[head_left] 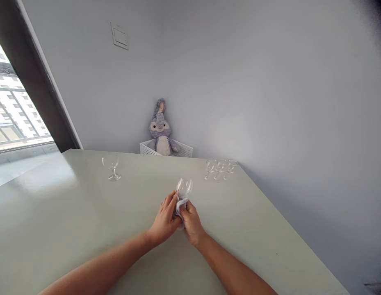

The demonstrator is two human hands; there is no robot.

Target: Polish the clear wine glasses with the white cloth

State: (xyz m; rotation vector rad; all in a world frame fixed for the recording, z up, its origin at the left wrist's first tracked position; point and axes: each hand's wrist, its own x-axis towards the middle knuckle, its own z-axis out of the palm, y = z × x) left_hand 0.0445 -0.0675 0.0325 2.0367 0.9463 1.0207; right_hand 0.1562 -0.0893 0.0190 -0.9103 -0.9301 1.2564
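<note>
A clear stemmed wine glass (pixel 184 187) is held between my two hands over the middle of the table, its bowl pointing up and away from me. Around its lower bowl and stem wraps a small whitish cloth (pixel 181 203). My left hand (pixel 165 218) closes on the glass from the left, fingers along its side. From the right, my right hand (pixel 192 223) grips the cloth against the glass, thumb on top. Part of the glass's foot shows below the hands; most of the stem is hidden.
On the pale green table (pixel 122 217), a stemmed glass (pixel 111 162) stands at the back left. Three more glasses (pixel 220 167) stand close together near the right edge. Behind the table, a plush rabbit (pixel 160 131) sits in a white basket (pixel 185 151) by the walls.
</note>
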